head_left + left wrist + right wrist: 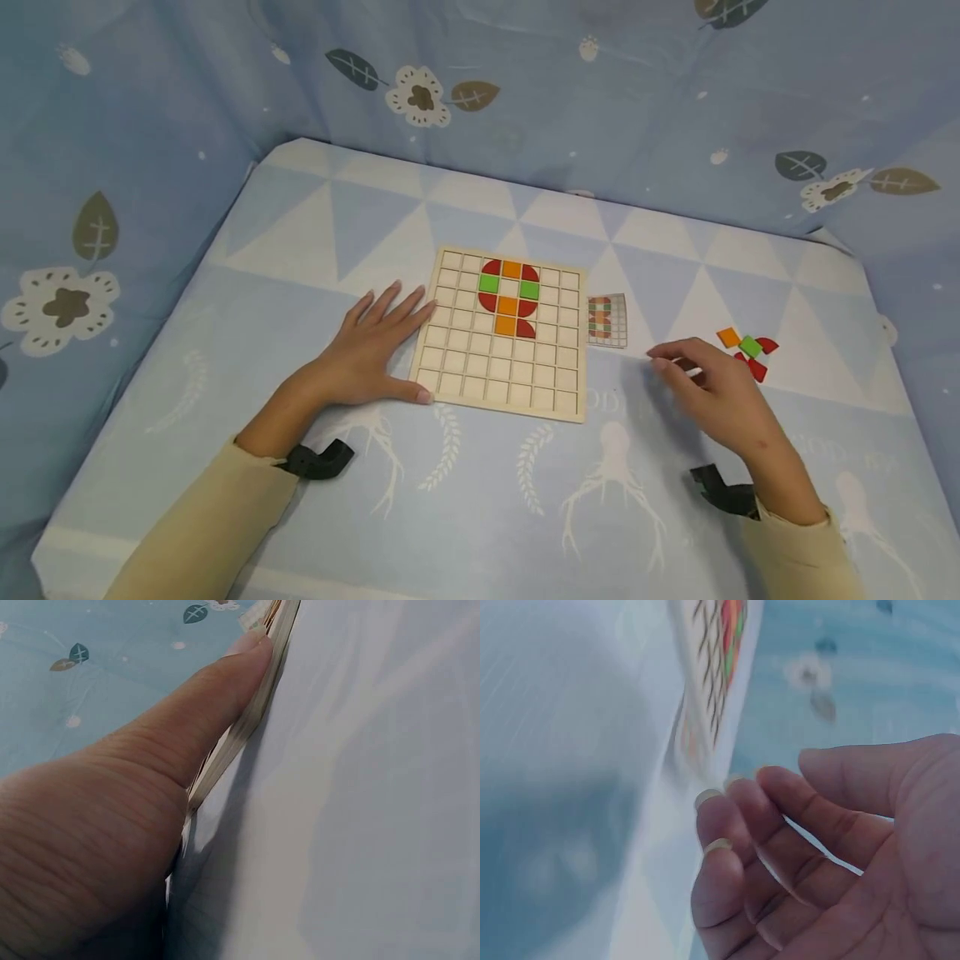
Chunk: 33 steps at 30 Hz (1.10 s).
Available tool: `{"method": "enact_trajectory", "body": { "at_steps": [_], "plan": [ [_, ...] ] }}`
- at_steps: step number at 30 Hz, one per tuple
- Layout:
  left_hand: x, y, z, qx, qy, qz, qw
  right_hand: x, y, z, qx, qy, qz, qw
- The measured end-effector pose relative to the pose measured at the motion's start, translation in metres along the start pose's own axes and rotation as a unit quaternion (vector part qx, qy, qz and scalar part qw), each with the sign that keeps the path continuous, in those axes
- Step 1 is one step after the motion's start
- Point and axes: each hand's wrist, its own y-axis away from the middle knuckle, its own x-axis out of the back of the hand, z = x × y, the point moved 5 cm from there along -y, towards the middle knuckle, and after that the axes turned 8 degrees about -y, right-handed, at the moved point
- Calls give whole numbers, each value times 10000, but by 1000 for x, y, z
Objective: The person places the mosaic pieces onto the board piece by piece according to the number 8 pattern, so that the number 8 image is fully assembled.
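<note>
Two beige sleeves sit closest to the camera, one on each arm, with a small black clip at each wrist. From the left sleeve comes the left hand (367, 354). It lies flat on the blue tablecloth with white deer and triangle shapes (300, 242). Its fingers are straight and spread, and its thumb presses along the left edge of the pale wooden grid board (502, 333). It holds nothing; it just steadies the board.

On the board, red, orange and green flat tiles (509, 297) already fill some squares near the top middle. Just right of the board lies a small printed pattern card (607, 320).

The right hand (720, 392) hovers over the cloth, right of the board. Its fingers are loosely bent, and the wrist view shows nothing in them.

The little heap of loose tiles, orange, green and red (748, 350), lies just past the right hand's fingers, a bit farther from the person and to the right. It is close to touching them, but I cannot tell if it does. The right hand is much nearer to this heap than the left hand is.
</note>
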Motion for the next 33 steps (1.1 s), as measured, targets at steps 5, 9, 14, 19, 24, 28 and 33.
{"method": "enact_trajectory", "body": {
  "at_steps": [5,9,14,19,24,28,33],
  "plan": [
    [0,2,-1,-14,32,53,10000,31,27,35,-592,229,-44,9980],
    [-1,2,0,15,46,70,10000,44,42,59,-1170,595,-439,9904],
    [0,2,1,-10,65,86,9999,44,54,83,-1873,959,-926,9732],
    [-1,1,0,-10,51,91,9999,41,57,95,-2053,1036,-926,9688],
    [-1,0,0,-13,37,48,10000,41,60,102,-2245,935,-836,9664],
    [0,0,0,-7,7,9,10000,41,63,105,-2297,863,-870,9655],
    [0,-1,1,-15,-20,-17,10000,41,65,110,-2477,805,-726,9627]
  ]
}}
